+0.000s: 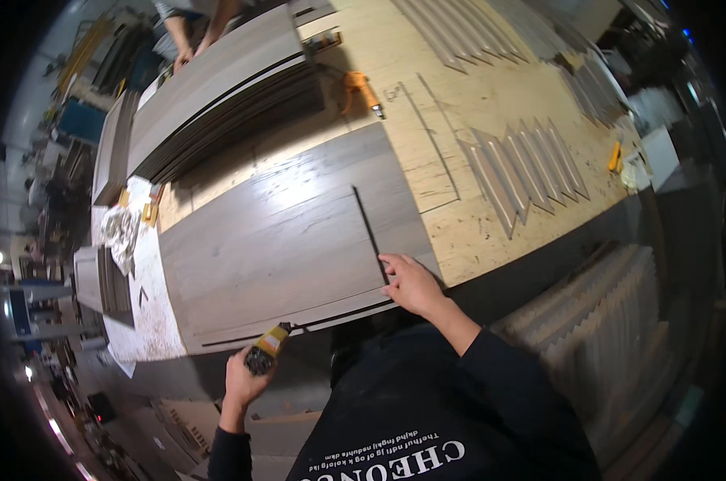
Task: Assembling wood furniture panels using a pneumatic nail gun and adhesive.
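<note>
The left hand [245, 378] is wrapped around a yellow-and-black tool [266, 349], fingers clamped on its grip; its nose meets the near edge of a grey panel [275, 240], where a thin dark strip [299, 327] runs along that edge. The right hand [411, 282] lies flat on the panel's right near corner, fingers together and pressing down, holding nothing, just beside a second dark strip [369, 228] that runs up the panel's right side.

The panel lies across a pale wooden desk [427, 144], its near edge at the desk's front. Behind it sits a stack of longer grey boards [218, 104], where another person's hands [190, 50] rest at the far end. An orange tool [363, 90] lies on the desk beyond the panel, and angled grey slats [523, 168] are laid out to the right.

The step in hand looks like working the dark strip along the panel's near edge with the tool while the other hand steadies the board. The next move probably calls for keeping the tool's nose tight against the edge and the panel pinned so it does not slide.
</note>
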A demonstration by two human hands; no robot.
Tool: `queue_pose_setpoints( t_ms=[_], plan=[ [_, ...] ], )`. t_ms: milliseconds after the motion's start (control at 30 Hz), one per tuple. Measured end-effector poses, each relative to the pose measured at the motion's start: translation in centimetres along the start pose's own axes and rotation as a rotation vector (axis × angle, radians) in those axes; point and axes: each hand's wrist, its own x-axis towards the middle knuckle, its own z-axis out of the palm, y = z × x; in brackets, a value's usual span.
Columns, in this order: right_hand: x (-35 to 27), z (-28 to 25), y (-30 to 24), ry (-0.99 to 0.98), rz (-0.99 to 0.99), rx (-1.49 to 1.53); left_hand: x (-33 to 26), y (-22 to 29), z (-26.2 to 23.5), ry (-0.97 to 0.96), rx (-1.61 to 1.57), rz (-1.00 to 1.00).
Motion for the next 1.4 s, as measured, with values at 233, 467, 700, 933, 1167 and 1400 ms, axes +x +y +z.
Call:
queue_pose_setpoints(
  t_ms=[233,467,700,933,1167,1400],
  plan=[
    [-1.0,-0.2,0.5,0.005,0.074,0.030,1.8,9.4,2.8,-0.144,-0.124,0.175],
    [-1.3,-0.6,0.0,-0.026,0.114,0.072,3.6,12.0,4.1,-0.183,-0.014,0.193],
    [-1.3,-0.4,0.3,-0.049,0.124,0.084,4.2,11.9,4.2,-0.182,0.023,0.206],
    [-1.2,-0.3,0.6,0.032,0.049,0.077,4.4,12.4,4.1,-0.202,0.094,0.235],
    [-1.2,-0.2,0.5,0.024,0.044,0.040,5.5,13.5,2.7,-0.215,-0.056,0.184],
    [-1.1,-0.1,0.8,0.016,0.062,0.031,8.2,15.8,2.6,-0.248,0.007,0.103]
  ],
)
